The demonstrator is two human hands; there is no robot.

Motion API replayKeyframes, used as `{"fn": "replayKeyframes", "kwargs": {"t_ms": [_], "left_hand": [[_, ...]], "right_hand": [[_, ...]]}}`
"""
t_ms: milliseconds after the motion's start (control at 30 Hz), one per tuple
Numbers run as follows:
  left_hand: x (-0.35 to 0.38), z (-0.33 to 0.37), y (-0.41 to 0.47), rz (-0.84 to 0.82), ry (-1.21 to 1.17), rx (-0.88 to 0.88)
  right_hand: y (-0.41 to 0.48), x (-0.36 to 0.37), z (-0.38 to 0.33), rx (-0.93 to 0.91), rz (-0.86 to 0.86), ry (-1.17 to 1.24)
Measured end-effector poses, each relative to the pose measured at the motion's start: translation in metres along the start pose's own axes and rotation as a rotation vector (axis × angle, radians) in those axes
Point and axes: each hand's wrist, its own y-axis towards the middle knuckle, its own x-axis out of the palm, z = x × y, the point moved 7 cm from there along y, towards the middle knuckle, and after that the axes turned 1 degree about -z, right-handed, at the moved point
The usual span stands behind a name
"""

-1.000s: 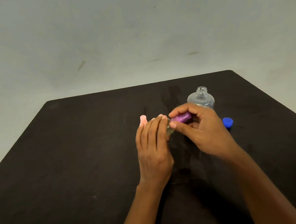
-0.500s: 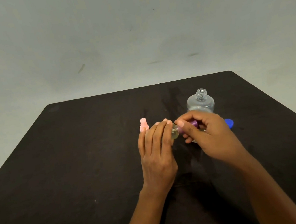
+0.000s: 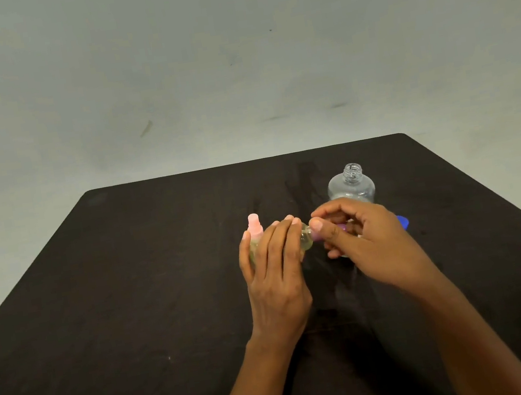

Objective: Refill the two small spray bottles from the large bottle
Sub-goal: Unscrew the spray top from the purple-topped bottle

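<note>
My left hand (image 3: 275, 269) is wrapped around a small clear spray bottle (image 3: 306, 241) that lies tilted toward the right; only its shoulder and neck show. My right hand (image 3: 364, 242) pinches the purple spray top (image 3: 341, 227) at that bottle's neck. A second small bottle with a pink spray top (image 3: 254, 227) stands upright just behind my left hand, its body mostly hidden. The large clear bottle (image 3: 351, 185) stands uncapped behind my right hand. Its blue cap (image 3: 403, 221) lies on the table to the right, partly hidden by my hand.
Everything sits on a black table (image 3: 130, 284) whose far edge meets a pale grey wall. The table's right edge runs diagonally close to the blue cap.
The head view has shifted slightly. My right hand's fingers have turned on the purple top, and the pink-topped bottle shows more from behind my left hand.
</note>
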Motion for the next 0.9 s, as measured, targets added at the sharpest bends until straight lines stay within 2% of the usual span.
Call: {"fn": "replayKeyframes", "kwargs": {"t_ms": [300,600,767,900], "left_hand": [[-0.001,-0.004,0.000,0.008,-0.004,-0.030],[0.000,-0.007,-0.001,0.019,0.011,-0.069],[-0.001,-0.010,-0.001,0.025,0.028,-0.080],[-0.001,-0.010,-0.001,0.025,0.016,-0.084]], "right_hand": [[0.000,0.009,-0.011,-0.098,-0.114,-0.014],[0.002,0.010,-0.005,0.001,-0.021,-0.011],[0.003,0.011,-0.014,-0.082,-0.092,-0.083],[0.005,0.008,-0.020,-0.100,-0.041,-0.094]]}}
